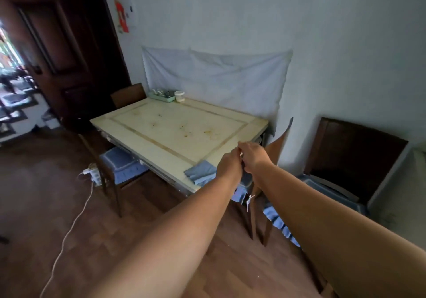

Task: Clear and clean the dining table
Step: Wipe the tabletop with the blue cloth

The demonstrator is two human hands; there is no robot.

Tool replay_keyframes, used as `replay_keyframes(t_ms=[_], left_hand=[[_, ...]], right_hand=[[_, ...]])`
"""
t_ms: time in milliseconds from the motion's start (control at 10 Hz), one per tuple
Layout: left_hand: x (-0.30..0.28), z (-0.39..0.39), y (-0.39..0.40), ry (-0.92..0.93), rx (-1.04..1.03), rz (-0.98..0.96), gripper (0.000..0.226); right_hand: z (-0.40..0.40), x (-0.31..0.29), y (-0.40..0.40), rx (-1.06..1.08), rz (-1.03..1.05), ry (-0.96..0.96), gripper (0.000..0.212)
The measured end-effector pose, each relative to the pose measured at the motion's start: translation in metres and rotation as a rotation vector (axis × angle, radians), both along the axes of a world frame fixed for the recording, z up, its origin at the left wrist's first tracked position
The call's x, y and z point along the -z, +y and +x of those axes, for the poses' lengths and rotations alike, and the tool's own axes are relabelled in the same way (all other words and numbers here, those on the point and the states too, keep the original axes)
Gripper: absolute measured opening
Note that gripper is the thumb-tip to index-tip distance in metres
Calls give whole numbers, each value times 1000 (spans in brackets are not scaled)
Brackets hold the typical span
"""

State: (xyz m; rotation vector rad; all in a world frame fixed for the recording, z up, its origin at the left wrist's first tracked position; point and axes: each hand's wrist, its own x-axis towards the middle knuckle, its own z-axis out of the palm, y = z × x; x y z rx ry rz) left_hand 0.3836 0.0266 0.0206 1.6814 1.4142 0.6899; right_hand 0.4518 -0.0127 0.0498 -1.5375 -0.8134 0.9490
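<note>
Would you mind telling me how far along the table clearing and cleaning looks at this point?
Mostly cleared: only a mint-green plastic caddy and a small white tub sit at the far edge of the cream rectangular dining table. In hand: left hand and right hand meet above the folded blue cloth at the near corner; what they pinch is unclear. Left: brownish stains remain.

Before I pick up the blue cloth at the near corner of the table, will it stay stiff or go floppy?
The blue cloth will probably go floppy: it lies soft and folded in layers, so lifting one edge may let the fold fall open. It looks thin, so likely light. On the smooth table it should slide easily when pushed, likely bunching up.
</note>
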Motion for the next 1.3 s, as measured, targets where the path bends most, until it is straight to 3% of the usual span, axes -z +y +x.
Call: replay_keyframes(t_ms=[100,300,500,700,900,1300], left_hand=[[-10,-19,9,43,-30,41,42],[-6,-52,68,-209,-187,-137,61],[-21,-92,143,-283,-216,-111,58],[-24,-121,212,-158,-187,0,42],[3,-140,249,-280,-289,-152,57],[90,-71,300,-173,-360,-240,58]], right_hand=[[-11,-5,20,-50,-5,-24,16],[-41,-12,91,-73,-47,-97,47],[-83,-18,167,-94,11,-51,46],[-112,-19,235,-135,60,-74,39],[-119,-2,272,-142,21,-58,46],[-47,74,340,-218,-107,-17,46]])
